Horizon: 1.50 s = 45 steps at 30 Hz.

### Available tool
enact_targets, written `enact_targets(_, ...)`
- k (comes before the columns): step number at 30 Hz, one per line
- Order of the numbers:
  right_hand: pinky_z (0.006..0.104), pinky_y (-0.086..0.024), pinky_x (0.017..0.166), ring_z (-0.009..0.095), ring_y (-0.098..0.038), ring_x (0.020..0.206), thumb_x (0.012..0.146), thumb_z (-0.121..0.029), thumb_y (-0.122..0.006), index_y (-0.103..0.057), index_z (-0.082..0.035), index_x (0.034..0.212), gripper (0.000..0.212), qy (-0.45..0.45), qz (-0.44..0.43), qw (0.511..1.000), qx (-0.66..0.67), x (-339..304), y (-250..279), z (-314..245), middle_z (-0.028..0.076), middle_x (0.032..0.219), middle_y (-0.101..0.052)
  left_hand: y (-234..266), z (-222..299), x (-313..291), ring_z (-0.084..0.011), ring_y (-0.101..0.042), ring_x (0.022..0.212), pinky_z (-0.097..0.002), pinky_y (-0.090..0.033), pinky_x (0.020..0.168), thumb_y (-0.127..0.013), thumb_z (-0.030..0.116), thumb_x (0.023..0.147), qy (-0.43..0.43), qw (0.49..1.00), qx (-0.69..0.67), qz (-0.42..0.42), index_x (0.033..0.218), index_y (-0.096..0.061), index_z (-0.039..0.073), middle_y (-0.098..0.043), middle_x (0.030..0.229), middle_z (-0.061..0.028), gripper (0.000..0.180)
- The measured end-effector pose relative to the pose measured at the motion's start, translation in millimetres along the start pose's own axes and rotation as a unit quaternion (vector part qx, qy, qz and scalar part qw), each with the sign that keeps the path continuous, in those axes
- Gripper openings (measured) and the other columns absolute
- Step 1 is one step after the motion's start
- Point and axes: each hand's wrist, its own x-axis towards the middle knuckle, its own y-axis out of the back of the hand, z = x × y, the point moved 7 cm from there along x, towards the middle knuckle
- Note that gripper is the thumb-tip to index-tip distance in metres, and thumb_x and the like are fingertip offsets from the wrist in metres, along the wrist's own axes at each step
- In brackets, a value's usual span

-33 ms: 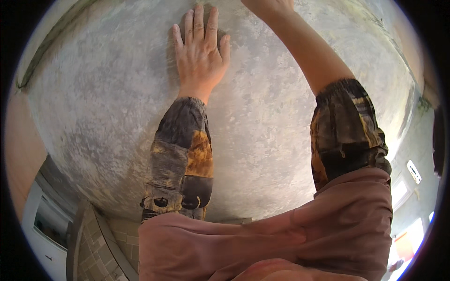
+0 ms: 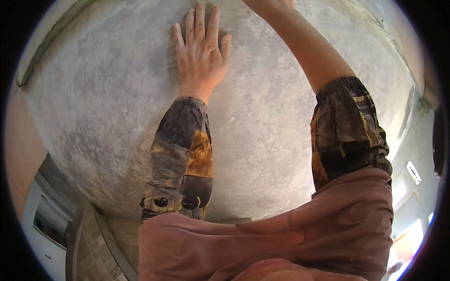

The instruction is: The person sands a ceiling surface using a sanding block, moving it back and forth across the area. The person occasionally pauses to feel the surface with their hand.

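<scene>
My left hand (image 2: pixel 201 63) lies flat, fingers spread, against a mottled grey plastered surface (image 2: pixel 262 126). Its palm side is hidden, and no object shows in it. At the top edge my right hand (image 2: pixel 272 5) is cut off by the picture, so its fingers and anything in them are out of sight. The bare right forearm reaches up and leftward over the same surface. Both arms wear dark patterned sleeves, bunched at the wrist on the left (image 2: pixel 176 159) and near the elbow on the right (image 2: pixel 349 131).
Bordering the plaster at upper left is a dark edge (image 2: pixel 51 44). A pale door with a dark pane (image 2: pixel 51 225) and a tiled area (image 2: pixel 101 250) lie at lower left. On the right wall sits a white fitting (image 2: pixel 413 173), above bright openings. Brown cloth (image 2: pixel 262 234) fills the lower middle.
</scene>
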Motion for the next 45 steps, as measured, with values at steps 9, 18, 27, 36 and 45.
enact_targets(9, 0.0474, -0.055, 0.064, 0.039, -0.066, 0.077, 0.081, -0.006, -0.056, -0.072, -0.009, 0.098, 0.024, 0.011, -0.079, 0.997, 0.008, -50, 11, 0, 0.025, 0.108, -0.056, -8, -1, -1, -0.0311, -0.025, 0.145, -0.0575, -0.014, 0.118, -0.042, 0.041, 0.1, -0.022, 0.999, 0.036, 0.02, 0.152, -0.03, 0.018, -0.028, 0.157, -0.013, 0.058)
enact_targets(18, 0.0464, -0.056, 0.064, 0.039, -0.066, 0.082, 0.082, -0.005, -0.055, -0.07, -0.011, 0.108, 0.031, 0.038, -0.027, 0.999, 0.002, -12, 2, -10, 0.024, 0.107, -0.056, -10, -2, -2, -0.0297, -0.024, 0.146, -0.0558, -0.015, 0.118, -0.039, 0.042, 0.101, -0.001, 1.0, 0.02, 0.013, 0.152, -0.029, 0.015, -0.027, 0.157, -0.0119, 0.059)
enact_targets(27, 0.049, -0.055, 0.066, 0.041, -0.066, 0.072, 0.084, -0.004, -0.052, -0.068, -0.012, 0.113, 0.034, 0.015, -0.041, 0.999, 0.027, -33, 11, -7, 0.023, 0.106, -0.056, -11, 2, -1, -0.0295, -0.025, 0.145, -0.0557, -0.016, 0.118, -0.039, 0.042, 0.1, -0.003, 1.0, 0.026, 0.017, 0.152, -0.028, 0.01, -0.029, 0.157, -0.0128, 0.062)
enact_targets(36, 0.0476, -0.056, 0.071, 0.041, -0.065, 0.079, 0.084, -0.007, -0.054, -0.065, -0.019, 0.124, 0.043, 0.108, -0.097, 0.989, 0.037, -76, 7, -20, 0.021, 0.119, -0.055, 2, 1, 5, -0.0336, -0.028, 0.143, -0.0529, -0.017, 0.118, -0.05, 0.031, 0.093, 0.031, 0.999, 0.004, -0.032, 0.148, -0.031, 0.0, -0.031, 0.154, -0.0204, 0.066)
enact_targets(45, 0.049, -0.054, 0.066, 0.043, -0.065, 0.073, 0.083, -0.009, -0.057, -0.074, -0.013, 0.098, 0.023, -0.021, 0.002, 0.999, 0.036, -20, 11, 10, 0.024, 0.112, -0.056, 4, 5, 8, -0.033, -0.026, 0.144, -0.0524, -0.016, 0.118, -0.049, 0.03, 0.093, 0.029, 0.999, 0.013, -0.023, 0.149, -0.029, 0.0, -0.03, 0.155, -0.0191, 0.066)
